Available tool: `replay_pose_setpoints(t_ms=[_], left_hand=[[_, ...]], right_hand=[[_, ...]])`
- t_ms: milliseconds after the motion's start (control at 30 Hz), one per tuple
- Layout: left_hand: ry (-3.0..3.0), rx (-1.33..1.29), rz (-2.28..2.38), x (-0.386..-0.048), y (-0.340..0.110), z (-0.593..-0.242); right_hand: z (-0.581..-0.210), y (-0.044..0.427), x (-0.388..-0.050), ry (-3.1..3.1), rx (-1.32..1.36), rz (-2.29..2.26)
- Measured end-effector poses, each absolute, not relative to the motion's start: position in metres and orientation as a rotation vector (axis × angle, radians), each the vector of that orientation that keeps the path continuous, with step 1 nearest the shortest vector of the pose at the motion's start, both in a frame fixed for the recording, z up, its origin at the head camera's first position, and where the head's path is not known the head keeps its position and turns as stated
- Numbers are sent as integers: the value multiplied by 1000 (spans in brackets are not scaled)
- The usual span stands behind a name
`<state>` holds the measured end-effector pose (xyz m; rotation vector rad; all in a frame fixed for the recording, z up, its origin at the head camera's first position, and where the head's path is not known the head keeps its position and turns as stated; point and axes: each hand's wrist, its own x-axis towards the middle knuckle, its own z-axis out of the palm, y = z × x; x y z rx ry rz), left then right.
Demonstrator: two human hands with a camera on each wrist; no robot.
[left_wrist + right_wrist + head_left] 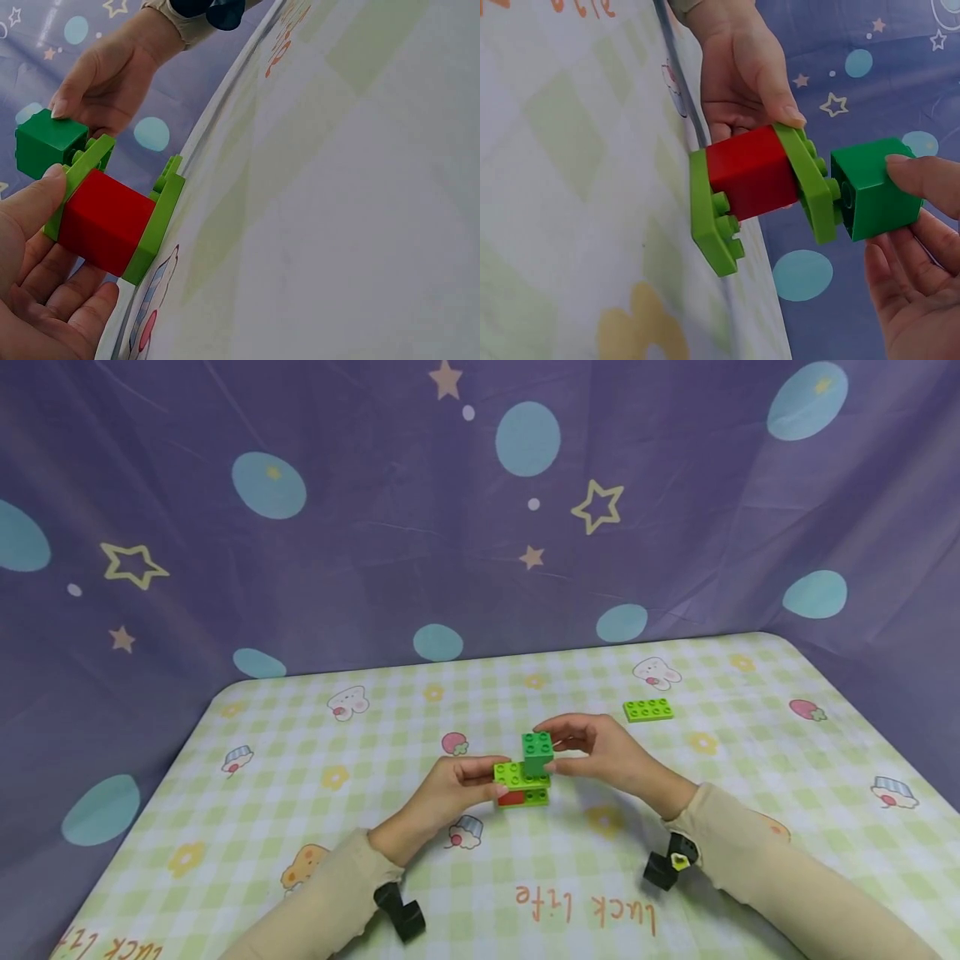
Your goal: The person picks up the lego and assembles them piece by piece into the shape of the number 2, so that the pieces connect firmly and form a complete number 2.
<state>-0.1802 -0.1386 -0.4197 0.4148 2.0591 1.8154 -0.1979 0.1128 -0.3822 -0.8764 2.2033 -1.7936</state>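
Forearms (318,893) slant inward; left fingers (476,766) grip brick stack (510,776), right fingers (572,724) pinch green brick (537,764).

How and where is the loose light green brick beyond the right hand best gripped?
Probably midway along its two long sides, pinched from above. The light green brick lies flat on the tablecloth with nothing seen against it, and its narrow width should suit thumb and fingers. The right hand is the nearer one.

Left hand (37,300) cut off, left wrist view; top of red block (105,225) hidden
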Motion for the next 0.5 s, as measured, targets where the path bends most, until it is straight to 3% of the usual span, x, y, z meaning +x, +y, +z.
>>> replay_pose_setpoints(t_ms=[500], left_hand=[[2052,409,1828,-181,-139,-422]], right_hand=[[-391,109,-195,2262,-902,-1764]])
